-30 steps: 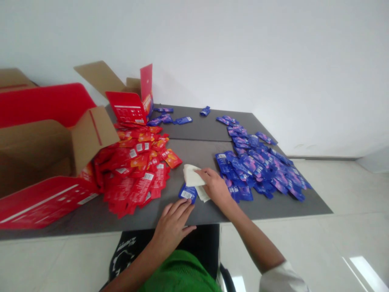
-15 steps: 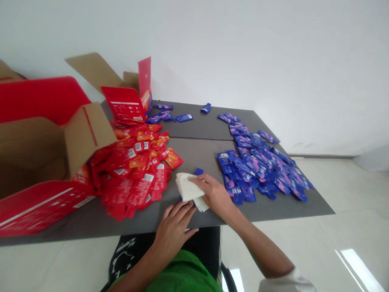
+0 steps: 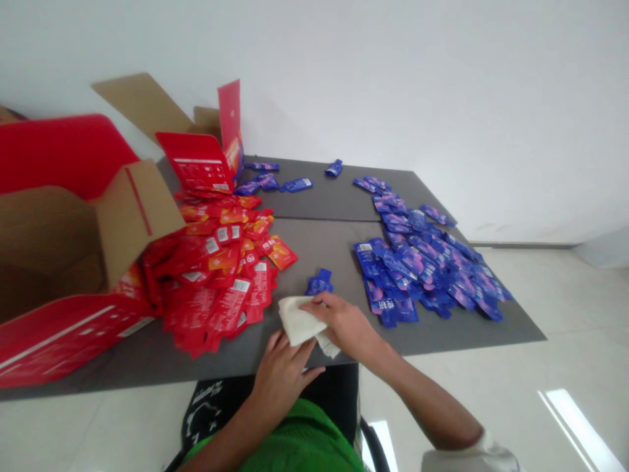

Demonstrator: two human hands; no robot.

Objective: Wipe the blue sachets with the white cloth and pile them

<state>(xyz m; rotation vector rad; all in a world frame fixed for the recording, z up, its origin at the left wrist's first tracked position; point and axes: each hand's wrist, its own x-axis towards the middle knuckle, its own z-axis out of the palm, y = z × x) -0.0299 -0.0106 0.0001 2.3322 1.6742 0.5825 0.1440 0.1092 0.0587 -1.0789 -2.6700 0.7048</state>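
Note:
My right hand [image 3: 344, 323] presses a folded white cloth [image 3: 301, 324] onto the grey table [image 3: 319, 246] near its front edge, fingers closed on the cloth. Just behind the cloth lies a single blue sachet [image 3: 319, 283]. My left hand [image 3: 284, 370] rests flat at the table's front edge with its fingers spread, its fingertips partly under the cloth. A heap of red sachets [image 3: 216, 275] lies to the left of my hands, and a spread of blue sachets [image 3: 422, 262] lies to the right.
An open cardboard box [image 3: 73, 229] with red printed flaps lies on its side at the left. A smaller open red carton [image 3: 206, 157] stands at the back. A few loose blue sachets [image 3: 275, 183] lie at the table's far edge. A white wall stands behind.
My right hand has drawn the white cloth toward me and leftward across the table. The single blue sachet, earlier under the cloth's edge, now lies uncovered behind it. My left hand stayed at the front edge.

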